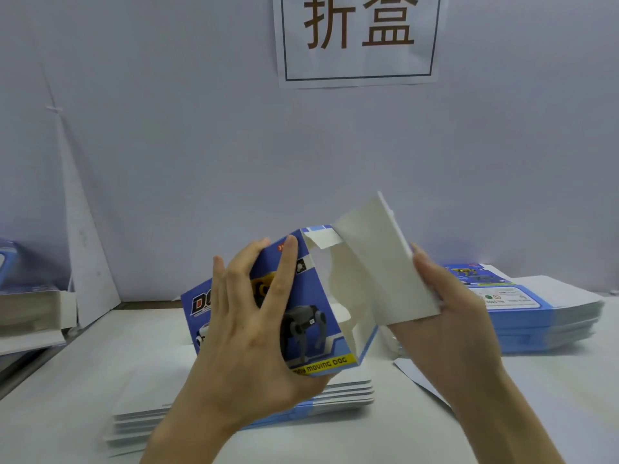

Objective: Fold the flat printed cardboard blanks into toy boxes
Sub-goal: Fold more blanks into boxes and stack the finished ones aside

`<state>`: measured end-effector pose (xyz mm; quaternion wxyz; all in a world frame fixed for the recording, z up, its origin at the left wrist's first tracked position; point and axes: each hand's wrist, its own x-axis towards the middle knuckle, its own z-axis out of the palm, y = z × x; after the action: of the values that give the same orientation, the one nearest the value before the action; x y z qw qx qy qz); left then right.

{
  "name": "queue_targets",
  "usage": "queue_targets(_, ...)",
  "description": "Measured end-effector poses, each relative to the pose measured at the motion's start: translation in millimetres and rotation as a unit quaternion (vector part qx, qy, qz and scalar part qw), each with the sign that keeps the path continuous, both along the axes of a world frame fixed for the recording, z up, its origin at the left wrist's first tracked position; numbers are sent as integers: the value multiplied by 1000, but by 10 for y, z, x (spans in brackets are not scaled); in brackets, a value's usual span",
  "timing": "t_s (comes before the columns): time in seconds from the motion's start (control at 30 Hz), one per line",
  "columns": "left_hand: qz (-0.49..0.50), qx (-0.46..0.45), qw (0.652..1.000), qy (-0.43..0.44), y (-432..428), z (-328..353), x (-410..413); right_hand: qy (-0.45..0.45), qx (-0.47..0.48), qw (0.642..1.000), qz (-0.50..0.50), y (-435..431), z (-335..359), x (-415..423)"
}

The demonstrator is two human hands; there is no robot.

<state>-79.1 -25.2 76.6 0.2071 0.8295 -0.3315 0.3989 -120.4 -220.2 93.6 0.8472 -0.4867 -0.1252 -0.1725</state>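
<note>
Box (pixel 310 293) held above white table (pixel 67 380), wall (pixel 201 128) seemingly papered.

We list one half-folded box (pixel 311 306) of thin cardboard: outer face printed blue, smooth with a slight sheen; inner face and raised flap (pixel 378 262) bare white and matt. We list a near stack of blanks (pixel 351 393) and a right-hand stack of blanks (pixel 542 316) in the same card, blue print on one side, plain white on the other. The table (pixel 83 380) looks matt white and smooth; the wall sign (pixel 358 65) is plain matt paper.
</note>
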Motion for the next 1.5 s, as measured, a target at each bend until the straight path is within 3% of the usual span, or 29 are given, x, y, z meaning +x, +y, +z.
queue_targets(0.13,24,-17,1000,0,-46,10,-42,-81,-179,979,-54,314,-17,-31)
queue_targets(0.23,40,-21,999,-3,-72,24,-71,-115,-246,958,-96,415,-60,-31)
queue_targets(0.3,35,-27,999,-1,-67,31,-76,-110,-218,965,-90,371,-35,-25)
queue_targets(0.4,14,-42,999,4,-2,52,-54,-39,-74,995,-61,163,27,2)
queue_targets(0.53,2,-39,999,5,48,66,-38,-10,72,997,0,-32,58,12)
queue_targets(0.6,8,-28,1000,-3,16,64,-44,-14,44,999,-20,8,44,16)
queue_targets(0.7,21,-17,999,-18,-47,37,-45,-37,-92,991,-93,178,-19,17)
queue_targets(0.8,35,-16,999,-13,-57,9,-40,-90,-167,979,-72,369,-71,9)
queue_targets(1.2,33,-17,999,-12,-50,-33,-5,-94,-228,960,-134,464,-207,80)
queue_targets(1.5,42,-18,999,-9,-60,-31,-12,-147,-267,941,-145,383,-209,70)
